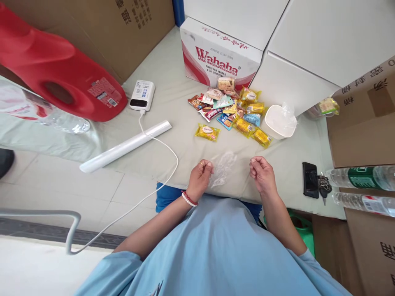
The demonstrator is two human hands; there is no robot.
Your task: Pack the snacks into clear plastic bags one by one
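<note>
- At the near edge of the worktop (173,98), the left hand (200,176) pinches one edge of a thin clear plastic bag (221,167) between curled fingers; a beaded bracelet (189,199) sits on that wrist.
- The right hand (261,172) is loosely curled just right of the bag — whether it grips a corner of the film cannot be told.
- The bag lies crumpled and flat on the pale cloth between the two hands.
- Beyond the bag, a heap of wrapped snacks (231,111) is spread out, with one yellow packet (207,132) lying apart on its left.
- A white plastic bowl (279,121) stands just right of the heap, touching it.
- Behind the snacks stands a Wahaha carton (216,53).
- To the left lie a white roll (125,146), a power bank (142,94) with its cable — and a red jug (61,70).
- To the right, a black phone (309,179) lies beside keys (323,187) and two water bottles (361,177).
</note>
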